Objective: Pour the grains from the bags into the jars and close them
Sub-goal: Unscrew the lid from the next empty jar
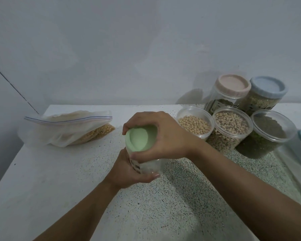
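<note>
Green plastic, the screw lid is sitting on the mouth of a clear jar that both hands are holding just above the speckled countertop, near its middle, tilted so the lid is facing the camera. The right hand is curling over the lid from the far side, fingers and thumb clamping its rim. The left hand is wrapping round the jar's body from underneath, fingers closing on the clear wall beside a dark-printed label. What is lying inside this jar is not showing past the hands.

Just to the right, three lidless jars are standing close together: the soybean jar is holding round pale-yellow beans, the middle jar is carrying pale speckled beans nearly to its brim, and the right jar is holding dark green grains. Behind them, against the wall, a pink-lidded jar is showing dark grains low down and a blue-lidded jar is standing filled high with greenish grains.

Well to the left, a zip bag is lying on the countertop, yellowish grains gathering at its lower end
</note>
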A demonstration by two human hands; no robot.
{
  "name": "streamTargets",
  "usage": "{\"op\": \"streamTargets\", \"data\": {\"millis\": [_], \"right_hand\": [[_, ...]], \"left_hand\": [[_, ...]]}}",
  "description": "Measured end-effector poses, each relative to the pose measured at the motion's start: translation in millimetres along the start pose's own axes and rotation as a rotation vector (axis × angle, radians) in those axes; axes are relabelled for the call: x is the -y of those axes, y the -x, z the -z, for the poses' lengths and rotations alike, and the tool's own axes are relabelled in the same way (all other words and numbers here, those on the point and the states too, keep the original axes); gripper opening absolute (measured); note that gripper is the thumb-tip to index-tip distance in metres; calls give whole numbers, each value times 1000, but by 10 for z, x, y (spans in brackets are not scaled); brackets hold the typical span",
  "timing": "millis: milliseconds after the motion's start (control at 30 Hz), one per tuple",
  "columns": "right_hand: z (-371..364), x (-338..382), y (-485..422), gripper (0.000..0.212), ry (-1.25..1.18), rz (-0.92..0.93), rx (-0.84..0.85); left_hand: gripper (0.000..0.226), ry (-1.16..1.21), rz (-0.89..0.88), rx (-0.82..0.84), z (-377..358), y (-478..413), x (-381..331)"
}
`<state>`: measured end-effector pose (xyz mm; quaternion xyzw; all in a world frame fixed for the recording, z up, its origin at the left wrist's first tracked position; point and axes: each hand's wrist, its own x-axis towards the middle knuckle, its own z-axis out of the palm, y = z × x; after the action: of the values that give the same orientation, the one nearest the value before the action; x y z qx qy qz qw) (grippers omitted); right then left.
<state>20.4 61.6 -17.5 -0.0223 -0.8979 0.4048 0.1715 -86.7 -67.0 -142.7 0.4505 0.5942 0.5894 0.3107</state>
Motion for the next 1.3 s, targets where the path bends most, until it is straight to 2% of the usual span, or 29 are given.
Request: {"op": "streamTargets", "data": {"millis": [100, 233, 300, 367, 433, 500, 567, 633, 700, 800, 867, 967, 1033, 1100, 1167, 1233, 1300], "right_hand": [[5, -46, -29, 43, -11, 26, 34], [5, -45, -26, 47, 96, 62, -8], [-12, -25, -14, 51, 244, 74, -23], [-32, 18, 6, 55, 440, 60, -51], [-4, 99, 18, 54, 542, 36, -63], [84, 203, 5, 45, 478, 41, 58], [185, 308, -16, 34, 315, 56, 239], [229, 360, -22, 28, 202, 73, 203], [186, 365, -20, 38, 335, 29, 59], [83, 369, -44, 71, 733, -202, 95], [85, 377, -35, 65, 688, -197, 185], [187, 417, -14, 46, 378, -92, 300], [224, 429, 9, 48, 246, -110, 192], [193, 412, 15, 70, 420, -179, 88], [112, 437, 15, 89, 671, -297, 136], [29, 456, 35, 84, 768, -297, 160], [33, 481, 35, 69, 765, -205, 159]], "left_hand": [[66, 9, 2, 5, -10, -6, 11], [65, 15, 3, 11, -15, -26, -74], [70, 1, -50, 23, -32, -46, -165], [85, 0, -79, 24, -33, -59, -167], [78, 4, -65, 18, -25, -56, -131], [66, -14, -42, 28, -15, -32, -64], [67, -23, -27, 17, -17, -21, -82], [67, -28, -39, 13, -29, -19, -92], [76, -15, -75, -6, -54, -40, -139], [81, -2, -82, -15, -58, -48, -111], [73, -28, -52, -9, -44, -30, -99], [67, -41, -18, -9, -19, -19, -10], [71, -34, -19, -21, -28, -26, -9], [70, -38, -27, -31, -50, -34, -45], [71, -50, -45, -31, -70, -22, -85], [68, -48, -36, -34, -60, -11, -85], [61, -44, -12, -28, -44, -13, -49]]}}
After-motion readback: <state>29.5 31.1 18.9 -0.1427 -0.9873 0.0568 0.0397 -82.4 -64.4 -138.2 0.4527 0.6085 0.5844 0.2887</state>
